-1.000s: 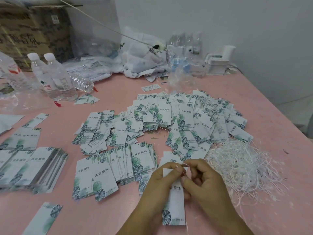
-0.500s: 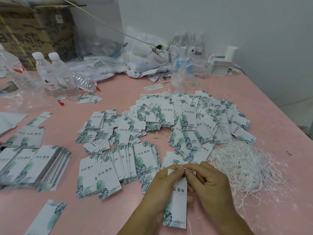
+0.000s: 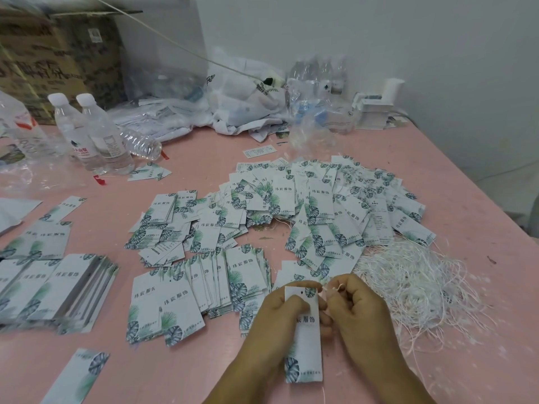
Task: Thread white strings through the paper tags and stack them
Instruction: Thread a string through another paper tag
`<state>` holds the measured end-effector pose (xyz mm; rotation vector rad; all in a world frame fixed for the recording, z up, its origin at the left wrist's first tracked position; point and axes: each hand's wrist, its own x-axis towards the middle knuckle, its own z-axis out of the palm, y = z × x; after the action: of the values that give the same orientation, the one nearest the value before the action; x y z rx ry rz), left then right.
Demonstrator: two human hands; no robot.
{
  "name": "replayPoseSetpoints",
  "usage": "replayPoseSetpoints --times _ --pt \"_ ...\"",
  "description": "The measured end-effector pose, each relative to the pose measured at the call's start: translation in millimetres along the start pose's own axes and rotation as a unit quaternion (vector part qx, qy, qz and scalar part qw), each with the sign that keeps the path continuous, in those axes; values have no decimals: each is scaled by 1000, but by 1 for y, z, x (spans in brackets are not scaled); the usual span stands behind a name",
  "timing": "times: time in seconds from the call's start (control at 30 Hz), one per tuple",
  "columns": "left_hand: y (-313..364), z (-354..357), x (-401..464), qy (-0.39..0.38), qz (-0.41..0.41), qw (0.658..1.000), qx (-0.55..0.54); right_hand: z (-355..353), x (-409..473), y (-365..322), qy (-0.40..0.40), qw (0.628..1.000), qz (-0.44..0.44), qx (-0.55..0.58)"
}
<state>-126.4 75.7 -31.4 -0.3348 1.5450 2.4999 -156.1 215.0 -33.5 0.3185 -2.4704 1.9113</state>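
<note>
Strings right of tags

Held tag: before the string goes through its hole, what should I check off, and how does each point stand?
1. Left hand grips the tag: ok.
2. Hole at the tag's top uncovered: ok.
3. Right hand pinches a string: ok.
4. String end lined up with the hole: not ok, it sits off to the right.
5. String free of the string pile: cannot tell.
6. Stack of tags beside the left hand for stacking: ok.
</note>
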Motion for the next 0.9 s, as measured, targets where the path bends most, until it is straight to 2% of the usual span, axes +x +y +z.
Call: replayPoseSetpoints --times 0.17,0.37,0.67,0.8,0.9 --pt "-5 0 2 22 37 999 22 -2 -1 2 10 1000 3 -14" --pt "-8 -3 1 52 121 983 130 2 -3 1 25 999 -15 -34" --pt "-7 5 -3 110 180 968 136 12 -4 -10 58 998 -29 -20" --pt "-6 8 -6 93 192 966 149 12 -4 -12 57 998 -26 -23" --pt "-3 9 -8 53 180 973 136 9 -4 -14 60 998 -18 -15"
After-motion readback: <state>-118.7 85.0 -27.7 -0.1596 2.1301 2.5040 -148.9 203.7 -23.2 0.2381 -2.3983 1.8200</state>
